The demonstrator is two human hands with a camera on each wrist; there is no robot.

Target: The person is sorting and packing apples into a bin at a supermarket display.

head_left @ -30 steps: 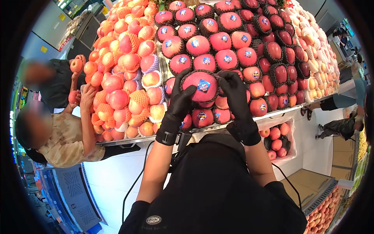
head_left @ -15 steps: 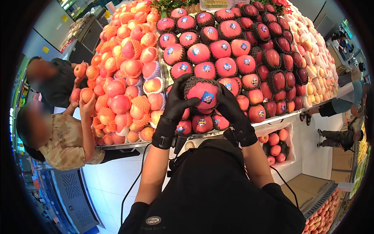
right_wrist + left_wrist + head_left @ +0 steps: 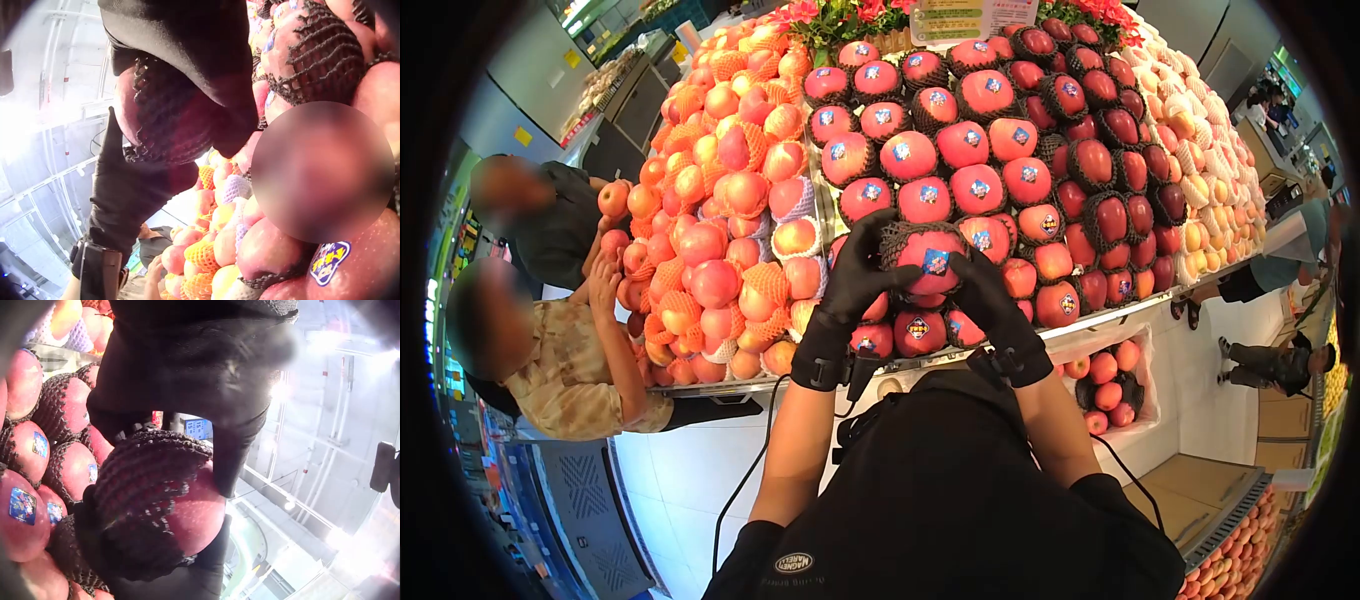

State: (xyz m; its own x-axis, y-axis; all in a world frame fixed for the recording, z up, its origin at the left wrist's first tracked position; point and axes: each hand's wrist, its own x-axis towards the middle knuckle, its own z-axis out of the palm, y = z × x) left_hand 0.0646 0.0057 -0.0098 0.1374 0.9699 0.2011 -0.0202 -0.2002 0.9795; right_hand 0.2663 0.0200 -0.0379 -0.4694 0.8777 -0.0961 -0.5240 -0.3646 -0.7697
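Note:
A large red apple (image 3: 922, 242) with a blue diamond sticker is held between both black-gloved hands, over the front rows of the display. My left hand (image 3: 852, 285) grips its left side, thumb across the front near the sticker. From the right, my right hand (image 3: 988, 300) holds it with curled fingers. A black foam net (image 3: 140, 481) covers part of the apple in the left wrist view, with bare red skin beside it. In the right wrist view the net (image 3: 165, 109) shows between the two gloves; the right palm's inner side is hidden.
Netted apples with stickers (image 3: 925, 200) fill the sloped display, with dark red apples (image 3: 1092, 165) to the right and orange-netted apples (image 3: 715, 285) to the left. A metal edge (image 3: 1100, 322) runs along the front. Below stands an apple box (image 3: 1145, 415). Two people (image 3: 565, 345) stand at left.
The right fingers have gone from the net's upper right edge to the apple's right side. The net now bunches over the far side. Hands and apple sit lower in view, with more display behind.

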